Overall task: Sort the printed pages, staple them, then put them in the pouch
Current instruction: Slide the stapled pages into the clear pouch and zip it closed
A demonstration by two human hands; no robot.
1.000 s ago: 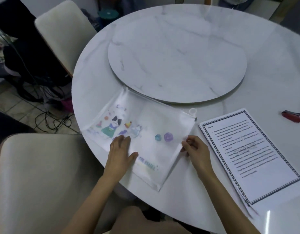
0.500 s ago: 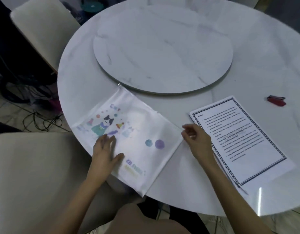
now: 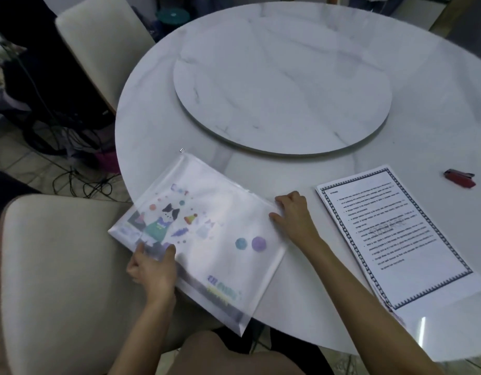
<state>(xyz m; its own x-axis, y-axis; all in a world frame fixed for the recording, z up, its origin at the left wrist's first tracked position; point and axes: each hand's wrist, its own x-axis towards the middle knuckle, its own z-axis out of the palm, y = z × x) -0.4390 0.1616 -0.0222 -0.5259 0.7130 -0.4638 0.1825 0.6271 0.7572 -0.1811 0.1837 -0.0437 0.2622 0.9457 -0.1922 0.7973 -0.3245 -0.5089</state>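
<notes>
Head view: left hand [image 3: 152,269] pinched and right hand [image 3: 294,216] clamped curled fingers [image 3: 284,202] on the overhanging pouch [image 3: 220,212], which looked ready to slip off the tabletop [image 3: 152,117].

Round marble table [image 3: 436,125], dim room
Raised turntable [image 3: 282,87] at the table's centre; a cream chair [image 3: 58,280] at its near-left edge, a second chair [image 3: 98,50] far-left; cables [image 3: 79,180] on tiled floor [image 3: 12,161] left of it.
</notes>
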